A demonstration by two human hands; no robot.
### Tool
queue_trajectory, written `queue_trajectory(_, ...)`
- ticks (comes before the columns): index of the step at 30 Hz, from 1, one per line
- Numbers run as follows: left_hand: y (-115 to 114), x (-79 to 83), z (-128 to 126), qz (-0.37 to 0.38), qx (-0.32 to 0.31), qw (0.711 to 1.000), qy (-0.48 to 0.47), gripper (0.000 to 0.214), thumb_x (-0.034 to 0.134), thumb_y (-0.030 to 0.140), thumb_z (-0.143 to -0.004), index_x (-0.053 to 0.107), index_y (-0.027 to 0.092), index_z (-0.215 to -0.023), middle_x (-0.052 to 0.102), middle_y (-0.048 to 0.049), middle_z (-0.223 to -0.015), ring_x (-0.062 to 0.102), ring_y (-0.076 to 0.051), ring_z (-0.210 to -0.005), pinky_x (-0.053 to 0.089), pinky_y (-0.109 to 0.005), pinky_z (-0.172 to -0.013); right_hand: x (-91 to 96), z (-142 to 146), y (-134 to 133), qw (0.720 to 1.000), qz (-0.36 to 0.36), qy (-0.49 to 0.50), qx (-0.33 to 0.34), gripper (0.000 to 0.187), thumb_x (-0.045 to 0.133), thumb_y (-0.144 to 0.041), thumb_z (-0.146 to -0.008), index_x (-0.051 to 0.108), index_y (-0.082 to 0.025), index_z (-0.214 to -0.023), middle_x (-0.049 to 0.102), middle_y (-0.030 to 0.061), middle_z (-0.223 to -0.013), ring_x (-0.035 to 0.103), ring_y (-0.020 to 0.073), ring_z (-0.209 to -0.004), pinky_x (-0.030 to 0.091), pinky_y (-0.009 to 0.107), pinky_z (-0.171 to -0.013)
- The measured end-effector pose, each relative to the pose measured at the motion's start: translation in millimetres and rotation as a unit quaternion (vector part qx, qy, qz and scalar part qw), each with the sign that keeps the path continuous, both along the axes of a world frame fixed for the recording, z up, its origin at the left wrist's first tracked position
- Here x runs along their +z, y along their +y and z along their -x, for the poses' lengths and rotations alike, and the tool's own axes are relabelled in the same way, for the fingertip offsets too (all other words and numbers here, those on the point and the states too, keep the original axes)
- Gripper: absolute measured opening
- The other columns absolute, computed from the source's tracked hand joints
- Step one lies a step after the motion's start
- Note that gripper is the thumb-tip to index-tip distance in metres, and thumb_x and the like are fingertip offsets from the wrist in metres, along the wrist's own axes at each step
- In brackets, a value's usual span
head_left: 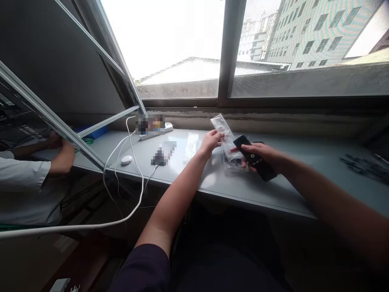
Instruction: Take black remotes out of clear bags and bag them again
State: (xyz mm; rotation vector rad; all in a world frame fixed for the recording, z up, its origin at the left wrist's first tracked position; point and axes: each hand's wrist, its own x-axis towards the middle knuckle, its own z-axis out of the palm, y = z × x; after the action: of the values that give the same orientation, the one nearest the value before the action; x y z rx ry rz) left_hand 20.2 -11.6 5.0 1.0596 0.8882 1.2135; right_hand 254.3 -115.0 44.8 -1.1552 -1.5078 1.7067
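Note:
My right hand (263,154) grips a black remote control (265,168) with a few round buttons, tilted over the bench. A clear plastic bag (225,132) is pinched in the fingers of my left hand (212,141). The bag hangs slanted between my two hands, its lower end close to the remote's top end. Beneath it on the bench lies more clear plastic with something dark in it (235,165), partly covered by the bag. To the left of that rests a flat clear packet (191,147), apart from both hands.
On the grey bench (209,178) are a white round device (126,160), a white power strip (168,127) and a white cable (140,178). Dark items (364,167) lie at the right. Metal framing (54,117) slants at left, with another person's arm (62,158) beyond.

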Motion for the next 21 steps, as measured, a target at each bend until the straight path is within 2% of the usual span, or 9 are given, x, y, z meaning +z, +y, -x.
queue_trajectory(4,2,-0.1,2,0.003,0.047,0.999,-0.018,0.016,0.085,0.028,-0.091,0.08,0.021,-0.104,0.08,-0.0048,-0.103,0.069,-0.015,-0.087,0.051,-0.029,-0.084,3.6,1,0,0.996,-0.033,0.031,-0.071,0.048,0.068,-0.054,-0.113,0.078,-0.018,-0.143,0.084,0.0117,-0.088,0.065,0.0164,-0.051,0.054,0.025,-0.046)
queue_trajectory(7,0,1.7,3,0.03,0.042,0.998,-0.038,0.013,0.084,0.026,-0.092,0.08,0.021,-0.104,0.078,-0.0041,-0.099,0.068,-0.015,-0.084,0.051,-0.029,-0.083,8.1,4,0,0.987,-0.057,0.085,-0.125,0.039,0.062,-0.049,-0.116,0.083,-0.019,-0.131,0.085,0.0164,-0.125,0.068,0.0145,-0.061,0.056,0.023,-0.047)
queue_trajectory(9,-1,2.5,1,0.044,0.035,0.997,-0.052,0.012,0.084,0.026,-0.091,0.079,0.019,-0.1,0.076,-0.0039,-0.093,0.066,-0.015,-0.079,0.052,-0.029,-0.081,9.9,5,1,0.98,-0.065,0.112,-0.151,0.035,0.061,-0.044,-0.117,0.085,-0.02,-0.124,0.078,0.0155,-0.149,0.072,0.0146,-0.071,0.058,0.022,-0.048)
queue_trajectory(10,-2,2.6,0,0.051,0.031,0.997,-0.054,0.011,0.083,0.027,-0.09,0.078,0.019,-0.097,0.074,-0.0037,-0.089,0.064,-0.015,-0.076,0.051,-0.03,-0.079,10.0,6,2,0.978,-0.063,0.119,-0.162,0.034,0.06,-0.043,-0.117,0.085,-0.02,-0.122,0.075,0.0149,-0.154,0.074,0.0151,-0.075,0.058,0.021,-0.048)
queue_trajectory(13,-4,2.0,-3,0.077,-0.005,0.996,-0.044,0.01,0.077,0.028,-0.09,0.075,0.018,-0.089,0.066,-0.0025,-0.076,0.054,-0.015,-0.063,0.049,-0.031,-0.07,7.7,6,5,0.976,-0.05,0.123,-0.171,0.032,0.061,-0.042,-0.117,0.084,-0.02,-0.122,0.075,0.0153,-0.154,0.074,0.0159,-0.076,0.059,0.022,-0.047)
queue_trajectory(17,-7,1.5,-3,0.069,-0.117,0.99,-0.039,0.019,0.07,0.032,-0.087,0.077,0.018,-0.097,0.066,-0.0038,-0.076,0.054,-0.017,-0.061,0.046,-0.031,-0.062,1.5,4,9,0.981,-0.051,0.115,-0.15,0.032,0.062,-0.044,-0.116,0.083,-0.021,-0.121,0.077,0.014,-0.152,0.066,0.0125,-0.063,0.059,0.024,-0.046)
queue_trajectory(21,-11,2.1,-3,0.011,-0.134,0.991,-0.014,0.028,0.077,0.024,-0.079,0.078,0.018,-0.106,0.071,-0.0019,-0.081,0.058,-0.015,-0.069,0.049,-0.029,-0.073,-0.9,3,9,0.984,-0.06,0.097,-0.137,0.031,0.065,-0.047,-0.114,0.082,-0.022,-0.12,0.079,0.0137,-0.147,0.062,0.0122,-0.058,0.06,0.027,-0.048)
